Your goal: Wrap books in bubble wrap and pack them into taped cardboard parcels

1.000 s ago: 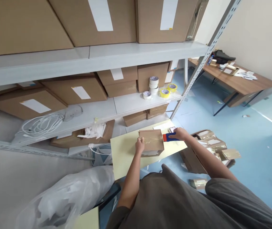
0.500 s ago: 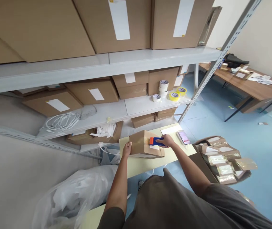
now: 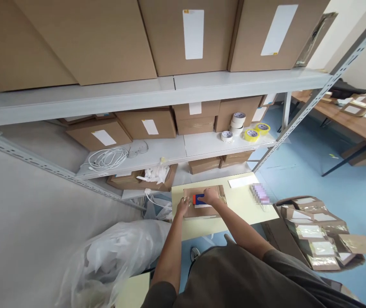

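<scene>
Cardboard box [image 3: 197,191] lies under both my hands, on the pale yellow table [image 3: 191,233] in front of me. My right hand [image 3: 210,196] is wrapped around a blue-and-orange tool [image 3: 199,199], holding it over the box's top with the orange end toward my other hand. My left hand [image 3: 183,206] touches the box's left end, fingers bent; whether it grips the edge or only presses, I cannot tell. A white label [image 3: 203,206] shows just beside the tool. Farther right on the table are a white sheet [image 3: 241,182] and a phone [image 3: 260,193], its screen blurred out. Beyond the table edge to the right, a large open carton [image 3: 287,244] holds small taped boxes [image 3: 317,231]. On the shelf [image 3: 202,144] ahead stand tape rolls [image 3: 251,135], white and yellow, and a coiled white cable [image 3: 108,159].
</scene>
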Demonstrator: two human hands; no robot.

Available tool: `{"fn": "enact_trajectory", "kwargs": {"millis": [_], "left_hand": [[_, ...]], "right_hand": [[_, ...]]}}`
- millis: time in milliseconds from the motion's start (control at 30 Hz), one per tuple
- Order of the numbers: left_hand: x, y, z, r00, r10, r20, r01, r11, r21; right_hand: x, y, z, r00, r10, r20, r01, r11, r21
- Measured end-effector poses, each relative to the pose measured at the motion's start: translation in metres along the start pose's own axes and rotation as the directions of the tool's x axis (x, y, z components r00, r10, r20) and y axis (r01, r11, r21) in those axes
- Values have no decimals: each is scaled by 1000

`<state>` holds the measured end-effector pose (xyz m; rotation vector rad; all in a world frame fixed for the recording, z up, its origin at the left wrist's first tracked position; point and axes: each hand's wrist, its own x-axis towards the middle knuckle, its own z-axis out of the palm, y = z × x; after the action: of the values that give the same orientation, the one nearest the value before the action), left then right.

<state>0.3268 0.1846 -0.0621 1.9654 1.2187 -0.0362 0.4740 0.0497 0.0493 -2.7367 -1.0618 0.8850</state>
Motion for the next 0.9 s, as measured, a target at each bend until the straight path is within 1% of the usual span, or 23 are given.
{"fn": "enact_trajectory", "kwargs": {"millis": [100,200,300,400,467,500,567,633,667,700,767,833,900], "left_hand": [[-10,14,35,998,-59,5,59,998,-15],[-20,43,71,997,-67,41,67,998,16],[-30,75,105,995,-25,96,18,997,73],[-35,97,130,992,7,128,-23,992,124],[-35,104,140,991,21,135,-43,986,160],[-34,106,142,991,29,134,-52,983,174],[-31,107,143,991,44,130,-68,980,189],[-27,106,141,990,53,129,-77,979,188],[-25,106,140,990,57,130,-81,979,185],[-23,104,138,989,63,134,-87,980,181],[-17,98,133,987,72,141,-95,981,166],[-8,86,124,985,88,146,-108,985,135],[2,71,110,985,91,149,-107,989,102]], "right_hand": [[-2,32,2,1000,19,0,-19,1000,-6],[-7,75,-1,999,40,-29,-41,999,-23],[-16,125,-6,997,65,-36,-65,998,2],[-36,187,-17,992,118,-50,-116,993,32],[-56,237,-29,982,171,-81,-170,985,17],[-68,264,-37,971,212,-107,-213,977,2],[-92,315,-54,962,247,-114,-248,969,2],[-111,355,-69,945,299,-136,-302,953,-5],[-117,368,-75,940,312,-136,-315,949,-2],[-121,376,-78,936,321,-141,-324,946,3],[-122,378,-78,933,324,-153,-326,945,15],[-115,363,-74,934,317,-166,-315,948,37],[-103,337,-70,941,293,-168,-284,956,77]]}}
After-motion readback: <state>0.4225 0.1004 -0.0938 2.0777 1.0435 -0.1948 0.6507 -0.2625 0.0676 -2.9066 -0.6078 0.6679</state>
